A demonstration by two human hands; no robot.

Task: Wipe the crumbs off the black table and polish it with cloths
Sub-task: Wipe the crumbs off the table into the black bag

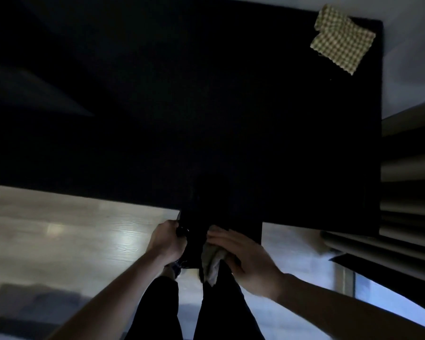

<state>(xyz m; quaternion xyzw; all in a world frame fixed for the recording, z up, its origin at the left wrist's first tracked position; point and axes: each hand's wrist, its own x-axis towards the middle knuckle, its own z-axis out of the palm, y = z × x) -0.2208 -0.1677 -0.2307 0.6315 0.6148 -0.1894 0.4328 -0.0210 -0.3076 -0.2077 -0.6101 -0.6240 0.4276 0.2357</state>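
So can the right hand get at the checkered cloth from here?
Probably not without leaning: the right hand holds a grey cloth at the near edge, while the checkered cloth lies at the black table's far corner.

Cloth (341, 39) on table's (206, 106) far-right corner

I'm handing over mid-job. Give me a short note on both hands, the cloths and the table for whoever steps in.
Left hand: closed on something dark at the near edge of the black table; what it is cannot be told.
Right hand: pressing a crumpled grey cloth at that same edge, in front of the person's legs.
Green-and-cream checked cloth: lying unused at the far right corner.
Done: cannot tell; the top is too dark to show crumbs.
Left: probably finish wiping, then polish.
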